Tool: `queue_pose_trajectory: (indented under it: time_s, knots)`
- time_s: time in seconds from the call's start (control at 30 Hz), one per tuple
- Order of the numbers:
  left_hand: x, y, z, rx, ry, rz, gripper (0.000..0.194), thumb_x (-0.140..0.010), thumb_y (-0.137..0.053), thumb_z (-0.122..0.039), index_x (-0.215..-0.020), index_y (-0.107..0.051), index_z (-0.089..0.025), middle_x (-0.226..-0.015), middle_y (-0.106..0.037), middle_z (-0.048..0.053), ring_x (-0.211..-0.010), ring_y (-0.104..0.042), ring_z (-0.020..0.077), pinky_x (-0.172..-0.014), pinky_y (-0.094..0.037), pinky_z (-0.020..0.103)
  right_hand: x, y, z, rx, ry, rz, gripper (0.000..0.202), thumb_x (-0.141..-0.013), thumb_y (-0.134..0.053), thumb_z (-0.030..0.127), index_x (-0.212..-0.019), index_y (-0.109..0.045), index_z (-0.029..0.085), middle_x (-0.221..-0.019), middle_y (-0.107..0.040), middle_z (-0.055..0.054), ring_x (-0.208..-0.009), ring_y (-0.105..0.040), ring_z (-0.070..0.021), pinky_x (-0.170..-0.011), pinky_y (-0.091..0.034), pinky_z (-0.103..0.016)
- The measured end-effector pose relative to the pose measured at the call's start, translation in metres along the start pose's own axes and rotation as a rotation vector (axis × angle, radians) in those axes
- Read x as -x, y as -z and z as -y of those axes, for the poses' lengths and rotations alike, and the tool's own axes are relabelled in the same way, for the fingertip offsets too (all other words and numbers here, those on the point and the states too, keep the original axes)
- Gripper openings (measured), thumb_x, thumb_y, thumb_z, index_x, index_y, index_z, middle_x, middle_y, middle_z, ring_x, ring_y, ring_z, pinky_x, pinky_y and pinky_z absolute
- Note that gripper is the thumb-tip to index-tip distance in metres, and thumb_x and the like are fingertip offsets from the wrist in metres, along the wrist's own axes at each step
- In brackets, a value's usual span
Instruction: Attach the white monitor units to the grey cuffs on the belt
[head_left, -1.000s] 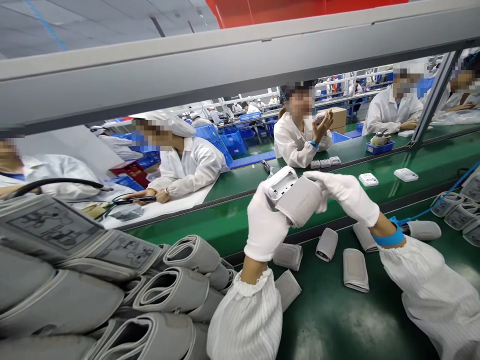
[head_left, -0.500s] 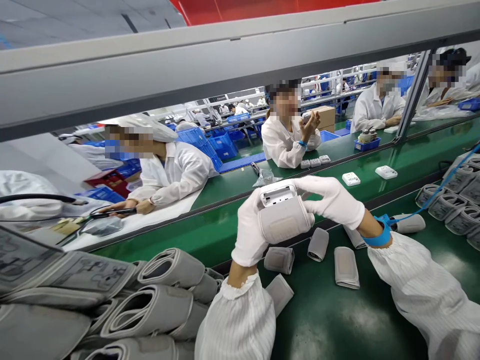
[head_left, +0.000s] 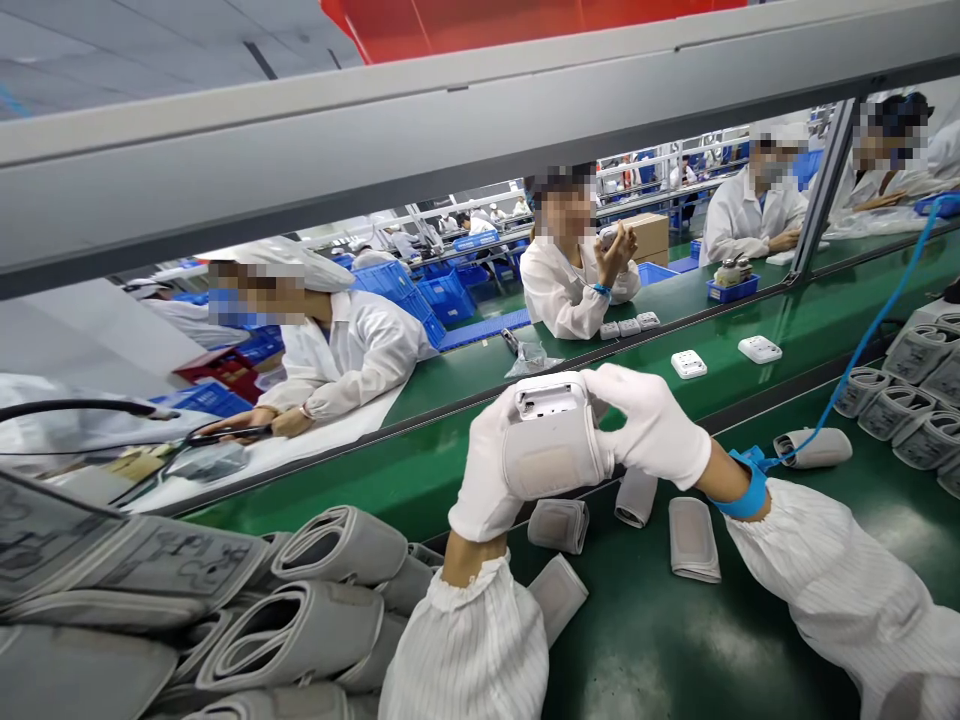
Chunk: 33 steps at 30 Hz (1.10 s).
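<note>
Raised above the green bench, a wrist blood pressure monitor (head_left: pixel 559 450) has its grey cuff rolled up and the open battery compartment (head_left: pixel 553 400) of its white case facing me. My left hand (head_left: pixel 486 465), in a white glove, is closed round its left side. On the other side my right hand (head_left: pixel 656 425), also gloved and wearing a blue wrist strap (head_left: pixel 746 485), grips the upper right edge and cuff. The fingertips behind the case are hidden. Below lie several loose rolled cuffs, among them one grey cuff (head_left: pixel 694 540) lying flat.
Stacked grey cuffs (head_left: pixel 341 545) fill the left side, and more cuffs (head_left: pixel 930 440) stand in rows at right. White cases (head_left: pixel 688 363) lie on the green conveyor (head_left: pixel 450 440) beyond. A blue cord (head_left: pixel 862 365) runs from my strap. Co-workers (head_left: pixel 570 270) sit opposite, under a grey beam (head_left: pixel 375 130).
Both hands have moved slightly left and down with the monitor. The white cases on the conveyor have shifted left. The blue cord hangs in a higher curve.
</note>
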<state>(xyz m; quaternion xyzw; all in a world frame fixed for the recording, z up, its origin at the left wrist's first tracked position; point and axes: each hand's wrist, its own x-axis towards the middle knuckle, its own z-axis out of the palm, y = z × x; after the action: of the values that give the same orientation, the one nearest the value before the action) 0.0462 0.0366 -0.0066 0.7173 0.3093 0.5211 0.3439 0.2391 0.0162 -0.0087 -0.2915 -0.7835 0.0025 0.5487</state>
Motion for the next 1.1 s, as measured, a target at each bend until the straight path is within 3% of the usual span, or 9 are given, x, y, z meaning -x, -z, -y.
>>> queue_pose_trajectory:
  time_s: [0.1, 0.37, 0.5, 0.67, 0.8, 0.93, 1.1]
  knots:
    - [-0.001, 0.001, 0.004, 0.016, -0.008, 0.004, 0.031, -0.092, -0.068, -0.031, -0.120, -0.072, -0.018, -0.128, -0.072, 0.008, -0.120, -0.066, 0.0269, -0.108, -0.049, 0.037, 0.001, -0.003, -0.004, -0.057, -0.022, -0.007, 0.027, -0.091, -0.066, 0.025, -0.117, -0.070, 0.017, -0.092, -0.065, -0.004, -0.080, -0.059, -0.0171, -0.077, -0.052, -0.028]
    - [-0.002, 0.001, -0.006, -0.078, 0.056, 0.027, 0.038, -0.083, -0.078, -0.028, -0.119, -0.075, -0.016, -0.128, -0.073, 0.010, -0.122, -0.066, 0.0287, -0.111, -0.049, 0.039, 0.001, 0.002, -0.015, -0.209, -0.129, 0.237, 0.040, -0.093, -0.070, 0.022, -0.132, -0.066, 0.016, -0.120, -0.069, -0.011, -0.110, -0.065, -0.0240, -0.100, -0.053, -0.037]
    - [-0.001, 0.004, -0.011, -0.018, 0.075, 0.051, 0.033, -0.084, -0.077, -0.024, -0.116, -0.077, -0.018, -0.124, -0.075, 0.008, -0.115, -0.069, 0.0262, -0.105, -0.053, 0.037, 0.006, -0.006, -0.010, -0.244, -0.118, 0.146, 0.044, -0.090, -0.072, 0.020, -0.134, -0.065, 0.017, -0.124, -0.069, -0.011, -0.115, -0.065, -0.0249, -0.102, -0.053, -0.037]
    - [-0.002, 0.008, -0.017, -0.032, -0.006, 0.114, 0.030, -0.083, -0.078, -0.021, -0.113, -0.077, -0.019, -0.118, -0.077, 0.005, -0.112, -0.070, 0.0227, -0.102, -0.054, 0.032, 0.009, -0.015, 0.003, -0.241, -0.176, 0.063, 0.040, -0.088, -0.072, 0.017, -0.128, -0.069, 0.019, -0.111, -0.070, -0.007, -0.100, -0.066, -0.0217, -0.091, -0.055, -0.035]
    - [-0.001, 0.006, -0.023, 0.021, 0.009, 0.100, 0.023, -0.079, -0.080, -0.018, -0.103, -0.077, -0.017, -0.107, -0.078, 0.005, -0.103, -0.072, 0.0222, -0.096, -0.056, 0.031, 0.011, -0.017, 0.010, -0.164, -0.191, 0.015, 0.036, -0.087, -0.072, 0.018, -0.123, -0.071, 0.017, -0.098, -0.069, -0.005, -0.088, -0.062, -0.0192, -0.081, -0.052, -0.032]
    - [-0.001, 0.002, -0.023, 0.052, 0.023, 0.049, 0.031, -0.071, -0.084, -0.014, -0.101, -0.076, -0.015, -0.107, -0.078, 0.005, -0.101, -0.072, 0.0233, -0.094, -0.058, 0.031, 0.012, -0.018, 0.007, -0.171, -0.218, -0.037, 0.035, -0.088, -0.073, 0.020, -0.122, -0.073, 0.016, -0.095, -0.068, -0.004, -0.085, -0.061, -0.0181, -0.079, -0.051, -0.031]
    - [-0.004, 0.001, -0.012, 0.037, 0.048, 0.045, 0.033, -0.081, -0.076, -0.020, -0.113, -0.075, -0.014, -0.121, -0.076, 0.009, -0.113, -0.071, 0.0265, -0.101, -0.056, 0.037, 0.008, -0.014, -0.009, -0.216, -0.171, 0.109, 0.039, -0.092, -0.070, 0.022, -0.130, -0.069, 0.020, -0.106, -0.068, -0.005, -0.097, -0.064, -0.0206, -0.092, -0.053, -0.034]
